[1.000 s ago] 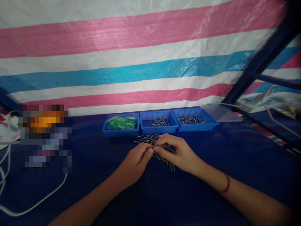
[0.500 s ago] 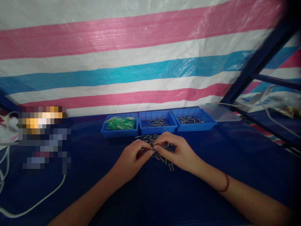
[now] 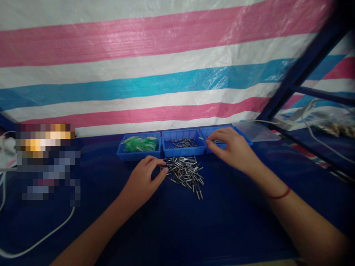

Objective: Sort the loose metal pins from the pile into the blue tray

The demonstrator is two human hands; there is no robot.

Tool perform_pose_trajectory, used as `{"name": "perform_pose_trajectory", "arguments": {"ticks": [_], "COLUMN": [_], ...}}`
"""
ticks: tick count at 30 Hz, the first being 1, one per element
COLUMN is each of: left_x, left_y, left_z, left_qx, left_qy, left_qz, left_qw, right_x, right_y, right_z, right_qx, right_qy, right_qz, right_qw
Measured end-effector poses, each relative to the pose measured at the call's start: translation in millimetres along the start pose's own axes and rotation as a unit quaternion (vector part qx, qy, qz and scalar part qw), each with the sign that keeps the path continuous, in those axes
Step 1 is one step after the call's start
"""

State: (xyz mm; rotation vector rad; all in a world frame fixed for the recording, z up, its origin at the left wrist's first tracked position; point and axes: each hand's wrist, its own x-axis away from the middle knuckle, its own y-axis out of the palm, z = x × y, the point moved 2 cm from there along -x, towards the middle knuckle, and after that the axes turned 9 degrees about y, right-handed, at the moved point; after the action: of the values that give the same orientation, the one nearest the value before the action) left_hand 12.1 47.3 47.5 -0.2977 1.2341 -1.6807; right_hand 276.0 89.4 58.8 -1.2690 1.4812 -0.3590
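Right fingers pinch a blurry pin (image 3: 202, 139) near middle bin (image 3: 183, 152); left fingers (image 3: 164, 171) (parted) at pin pile (image 3: 186, 172).

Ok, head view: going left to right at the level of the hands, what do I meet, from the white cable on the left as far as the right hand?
White cable → left hand → pile of thin metal pieces → right hand.

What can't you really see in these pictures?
In the head view:
Blue rectangular plastic bin at right: partly hidden by the right hand's grip.
Small pale thin thing at that grip: too blurred to name.
Bright green pieces: too blurred to identify.
Orange-and-grey thing, far left: covered by pixelation.
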Motion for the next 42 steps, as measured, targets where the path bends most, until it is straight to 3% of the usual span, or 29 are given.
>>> {"name": "perform_pose_trajectory", "arguments": {"ticks": [3,6,9,12,15,21,30,34,39,42], "left_x": [3.1,7.0,8.0,6.1,3.0,-2.0,-1.7,-0.2,1.1,1.0], "left_y": [0.1,5.1,10.3,13.4,16.2,27.4,36.1,37.4,38.4,36.6], "left_z": [-9.4,-17.0,-20.5,-21.1,-20.2,-13.7,-2.1,-2.6,2.3,5.8], "left_qx": [-0.053,-0.083,-0.106,-0.113,-0.11,-0.069,0.017,0.01,-0.024,-0.044], "left_qy": [0.004,0.001,0.018,0.04,0.048,0.067,0.092,0.095,0.11,0.109], "left_qz": [-0.048,-0.089,-0.109,-0.115,-0.115,-0.097,-0.067,-0.04,-0.043,-0.047], "left_qw": [0.997,0.993,0.988,0.986,0.986,0.991,0.993,0.995,0.993,0.992], "right_x": [-6.8,-5.8,3.2,18.3,30.7,33.3,27.3,22.9,9.7,4.3], "right_y": [-8.7,-9.8,-6.7,1.3,12.0,27.6,30.3,26.2,29.6,44.3], "right_z": [34.9,40.3,21.9,0.4,-12.6,-29.0,-38.5,-37.0,-33.1,-29.2], "right_qx": [0.133,0.142,0.043,-0.018,-0.007,-0.007,-0.076,-0.067,0.015,0.047], "right_qy": [0.041,0.042,0.033,0.012,-0.011,-0.036,-0.034,-0.057,-0.088,-0.102], "right_qz": [0.027,0.006,-0.091,-0.227,-0.278,-0.276,-0.258,-0.194,-0.039,-0.044], "right_qw": [0.99,0.989,0.994,0.974,0.961,0.96,0.962,0.977,0.995,0.993]}}
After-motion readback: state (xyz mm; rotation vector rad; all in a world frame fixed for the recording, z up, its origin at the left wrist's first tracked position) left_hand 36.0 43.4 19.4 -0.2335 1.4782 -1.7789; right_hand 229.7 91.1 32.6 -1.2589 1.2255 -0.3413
